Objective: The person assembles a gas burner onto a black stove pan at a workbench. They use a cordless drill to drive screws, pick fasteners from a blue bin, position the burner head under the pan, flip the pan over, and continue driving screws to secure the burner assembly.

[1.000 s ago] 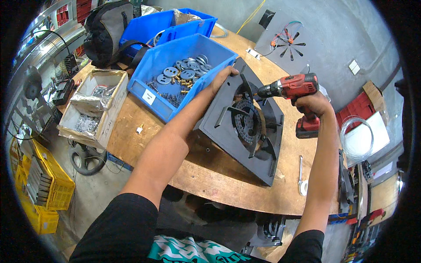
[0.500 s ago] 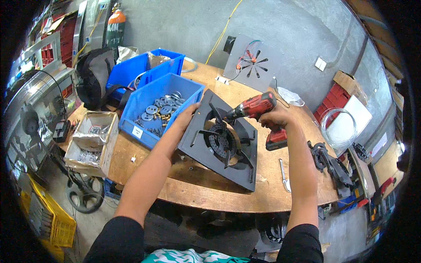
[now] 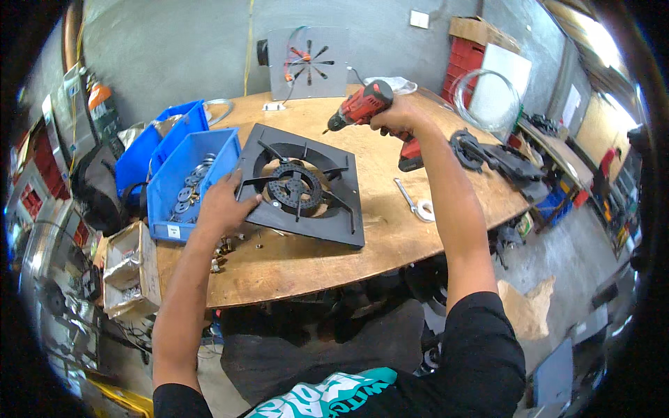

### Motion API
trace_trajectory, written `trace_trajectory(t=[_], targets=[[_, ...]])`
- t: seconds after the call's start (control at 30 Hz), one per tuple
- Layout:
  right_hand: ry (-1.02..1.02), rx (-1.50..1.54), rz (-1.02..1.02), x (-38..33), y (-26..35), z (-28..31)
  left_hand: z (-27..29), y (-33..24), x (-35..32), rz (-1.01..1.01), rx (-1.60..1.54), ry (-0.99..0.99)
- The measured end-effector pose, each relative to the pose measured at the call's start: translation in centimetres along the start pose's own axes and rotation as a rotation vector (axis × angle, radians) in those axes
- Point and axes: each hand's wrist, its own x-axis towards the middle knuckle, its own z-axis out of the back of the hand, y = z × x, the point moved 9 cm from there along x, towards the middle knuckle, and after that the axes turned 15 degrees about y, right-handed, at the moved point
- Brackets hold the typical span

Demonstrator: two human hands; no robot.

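Observation:
A black square gas burner frame (image 3: 345, 182) with a round burner ring and pan-support arms sits tilted on the wooden table (image 3: 279, 279). At its left edge, my left hand (image 3: 226, 202) grips the frame, thumb over the top near the rim. My right hand (image 3: 408, 115) is wrapped round the handle of a red and black cordless drill (image 3: 362, 104). The drill is raised beyond the frame's far right corner, its bit pointing left and apart from the burner. Several small brass fittings (image 3: 223, 254) lie on the table just below my left hand.
A blue bin (image 3: 162, 205) of metal discs stands left of the frame, a second blue bin (image 3: 136, 159) behind it. A wooden box (image 3: 145, 265) is at the table's left edge. Right of the frame lie a wrench (image 3: 405, 195), a white tape roll (image 3: 426, 210) and black cast parts (image 3: 488, 157).
The drill in my right hand has lifted off the burner. The frame has tipped flatter, and my left hand has shifted to its near left edge. The view has swung right.

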Motion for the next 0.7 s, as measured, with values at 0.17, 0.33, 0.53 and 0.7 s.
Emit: trace_trajectory(t=[0.17, 0.33, 0.53, 0.7], targets=[[-0.506, -0.437, -0.067, -4.2, -8.6, 0.2, -0.4, -0.4, 3.2, -0.111, 0.135, -0.014], [-0.555, -0.608, 0.051, -7.8, -14.6, -2.9, -0.8, -1.3, 7.9, -0.238, 0.092, 0.031], [-0.523, -0.744, 0.051, -7.2, -18.3, -4.4, -1.4, -0.4, 12.8, -0.258, 0.203, 0.006], [-0.562, -0.662, 0.004, -6.3, -19.2, -4.2, -1.4, 4.0, 14.3, -0.276, 0.241, -0.043]])
